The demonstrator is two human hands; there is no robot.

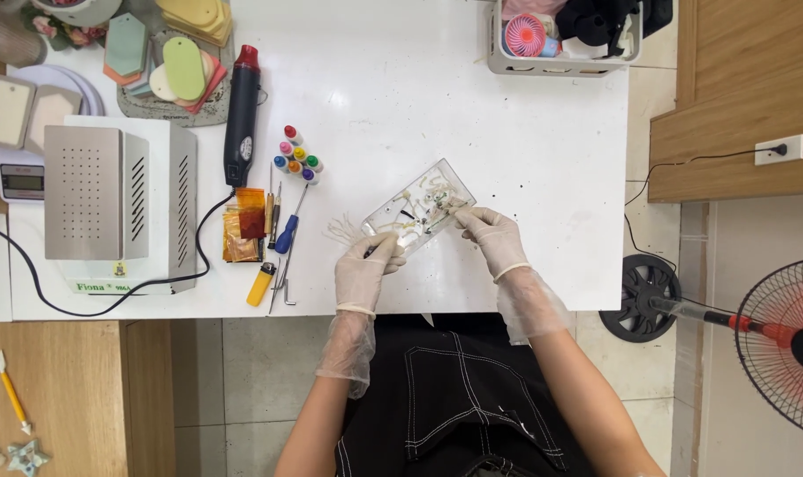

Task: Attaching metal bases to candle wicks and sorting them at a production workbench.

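Observation:
Both my hands wear thin clear gloves over a white table (472, 115). My left hand (364, 269) grips the near left corner of a clear rectangular tray (417, 207) that holds small white and dark bits. My right hand (492, 233) holds a thin metal tool (443, 221) whose tip reaches into the tray's right side. The tray lies tilted diagonally on the table.
Left of the tray lie hand tools (287, 234), a yellow lighter (261, 283), orange foil (243, 225), small coloured bottles (296, 155), a black heat gun (242, 110) and a metal box machine (119, 199). A basket (560, 62) stands at the back. A red fan (786, 344) stands on the floor at right.

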